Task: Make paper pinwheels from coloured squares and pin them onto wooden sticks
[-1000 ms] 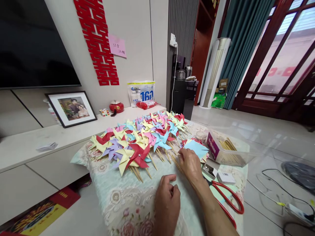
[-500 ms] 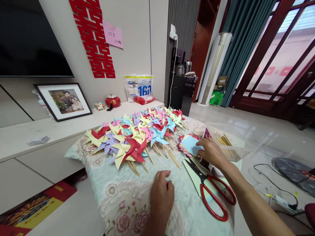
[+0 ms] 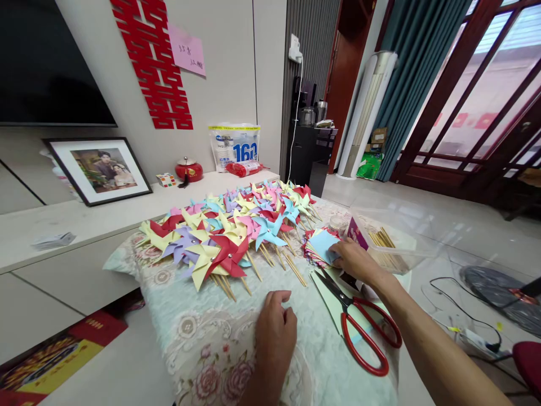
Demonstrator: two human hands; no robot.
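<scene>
My right hand (image 3: pixel 353 259) reaches over the right edge of a fanned stack of coloured paper squares (image 3: pixel 311 248). Its fingers are closed at the edge of the light blue paper square (image 3: pixel 324 243) on top; the fingertips are partly hidden. My left hand (image 3: pixel 276 327) rests on the floral tablecloth (image 3: pixel 203 332), loosely curled, thumb apart from the index finger, with nothing in it. Red-handled scissors (image 3: pixel 349 304) lie slightly open on pale green paper (image 3: pixel 323 293), below my right hand. Many finished paper pinwheels (image 3: pixel 228 256) on sticks are piled beyond my left hand.
A clear plastic box (image 3: pixel 416 248) holding thin wooden sticks (image 3: pixel 382 242) stands right of the stack. Several loose sticks (image 3: pixel 296 270) lie beside the pinwheels. A white cabinet (image 3: pixel 25 225) carries a framed photo (image 3: pixel 101 169), a red jar (image 3: pixel 189 171) and a plastic bag (image 3: pixel 234 146).
The view has shifted slightly. My right hand stays at the paper stack, its fingers a little lower over the blue square's edge. My left hand has hardly moved.
</scene>
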